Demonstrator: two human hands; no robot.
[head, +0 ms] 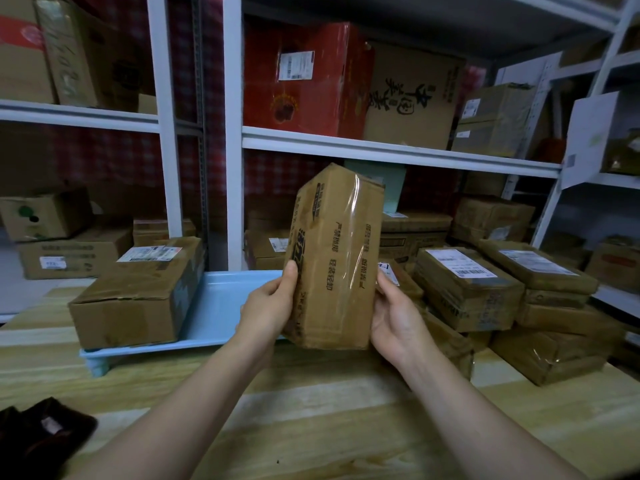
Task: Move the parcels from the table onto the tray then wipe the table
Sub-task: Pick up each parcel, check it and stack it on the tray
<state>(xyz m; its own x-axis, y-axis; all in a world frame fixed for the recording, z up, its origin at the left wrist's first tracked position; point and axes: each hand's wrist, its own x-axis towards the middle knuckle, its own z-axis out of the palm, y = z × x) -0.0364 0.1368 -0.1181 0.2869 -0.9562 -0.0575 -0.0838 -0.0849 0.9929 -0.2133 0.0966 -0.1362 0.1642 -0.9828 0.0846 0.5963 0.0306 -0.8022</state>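
Observation:
I hold a taped brown cardboard parcel [337, 258] upright in the air above the wooden table [311, 427]. My left hand [268, 306] grips its left side with the thumb on the front. My right hand [398, 323] cups its lower right edge, fingers behind the box. Behind and left of it stands a light blue tray [214, 306] on short legs. One large parcel [138, 289] lies on the tray's left half. Several flat labelled parcels [467, 289] are stacked on the table at the right.
A dark cloth [38, 434] lies at the table's near left corner. White metal shelving [381, 150] loaded with cartons stands right behind the table and along the right side. A red carton [304, 77] sits on the upper shelf.

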